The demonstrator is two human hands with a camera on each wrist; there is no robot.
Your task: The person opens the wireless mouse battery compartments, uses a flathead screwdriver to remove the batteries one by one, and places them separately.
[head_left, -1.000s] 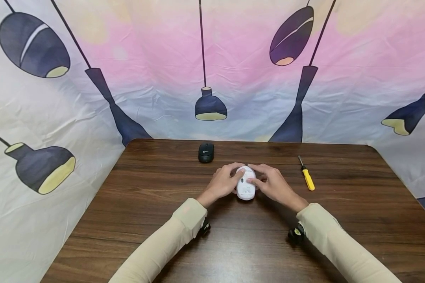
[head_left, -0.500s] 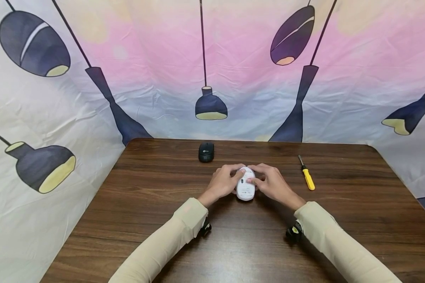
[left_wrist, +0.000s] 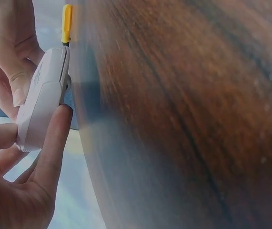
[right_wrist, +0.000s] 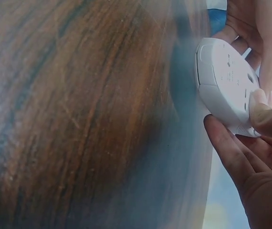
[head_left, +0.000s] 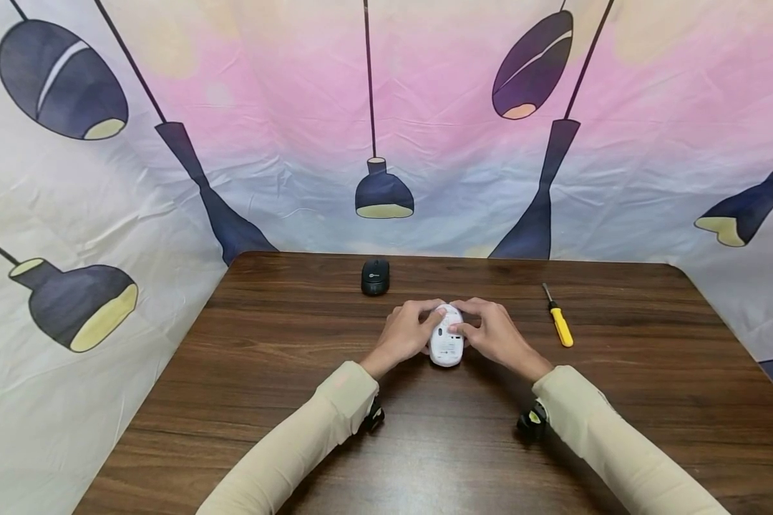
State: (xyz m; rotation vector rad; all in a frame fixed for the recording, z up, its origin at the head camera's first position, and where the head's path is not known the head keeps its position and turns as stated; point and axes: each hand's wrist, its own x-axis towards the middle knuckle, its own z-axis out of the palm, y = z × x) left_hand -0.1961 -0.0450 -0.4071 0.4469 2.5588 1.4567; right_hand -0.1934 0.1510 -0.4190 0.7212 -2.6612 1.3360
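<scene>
A black mouse [head_left: 375,277] sits at centre frame on the wooden table [head_left: 264,372]; a yellow-handled screwdriver [head_left: 559,323] lies right of centre.

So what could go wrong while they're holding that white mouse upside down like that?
The white computer mouse is held underside up, pinched only by fingertips of the left hand and right hand, so it might slip onto the dark wooden table. A thumb presses on its base, so a cover could pop off suddenly. The yellow-handled screwdriver lying loose could roll if bumped.

white mouse [head_left: 446,343], black mouse [head_left: 375,277], yellow-handled screwdriver [head_left: 560,324], dark wood-grain table [head_left: 283,372], beige sleeves [head_left: 309,436].
</scene>
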